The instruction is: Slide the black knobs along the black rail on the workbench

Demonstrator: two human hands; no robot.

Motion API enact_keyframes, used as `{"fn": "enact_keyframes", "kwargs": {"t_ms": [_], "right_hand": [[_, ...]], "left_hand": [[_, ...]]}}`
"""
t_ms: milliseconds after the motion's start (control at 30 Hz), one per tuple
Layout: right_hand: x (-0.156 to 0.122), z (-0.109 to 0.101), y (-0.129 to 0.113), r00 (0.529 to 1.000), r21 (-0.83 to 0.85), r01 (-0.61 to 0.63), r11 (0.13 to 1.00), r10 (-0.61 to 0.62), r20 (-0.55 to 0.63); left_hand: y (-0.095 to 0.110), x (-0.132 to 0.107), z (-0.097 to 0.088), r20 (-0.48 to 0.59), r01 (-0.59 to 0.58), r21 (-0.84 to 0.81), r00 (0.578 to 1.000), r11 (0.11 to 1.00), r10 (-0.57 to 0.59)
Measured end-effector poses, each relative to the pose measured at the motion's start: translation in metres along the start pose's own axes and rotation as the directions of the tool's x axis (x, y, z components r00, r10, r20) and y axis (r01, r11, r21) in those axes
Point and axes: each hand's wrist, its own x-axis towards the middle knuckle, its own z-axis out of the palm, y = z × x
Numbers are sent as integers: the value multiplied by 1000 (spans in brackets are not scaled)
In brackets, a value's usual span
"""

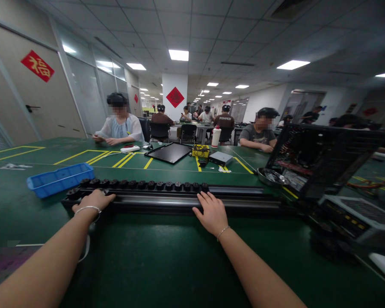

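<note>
A long black bar-shaped unit (pixel 244 203) lies crosswise on the green table in front of me. A shiny metal strip runs along it, and a row of black knobs (pixel 160 185) lines its far side. My left hand (pixel 95 200) rests over the unit's left end, thumb stretched to the right; its other fingers are partly hidden. Lying on the near edge right of the middle, my right hand (pixel 212 212) has its fingers extended and spread. Neither hand lifts anything.
Beyond the unit are a blue tray (pixel 62 179), a flat black panel (pixel 169 152), a yellow box with cables (pixel 200 150) and a grey drive (pixel 220 158). At right stand a metal bowl (pixel 272 176), an open computer case (pixel 327 149) and a power supply (pixel 359 218). People sit across the table.
</note>
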Motion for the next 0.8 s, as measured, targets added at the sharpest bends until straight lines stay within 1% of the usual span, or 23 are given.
{"fn": "enact_keyframes", "kwargs": {"t_ms": [233,567,800], "right_hand": [[0,-1,1,1000,9,10,1000,-10,-10],[0,0,1,1000,7,5,1000,-5,-3],[-1,3,2,999,7,14,1000,-14,-30]], "left_hand": [[-5,-3,-1,-16,-3,-4,1000,1000,3],[-7,0,0,32,-5,-26,999,1000,6],[-9,2,2,20,-4,-31,1000,1000,4]]}}
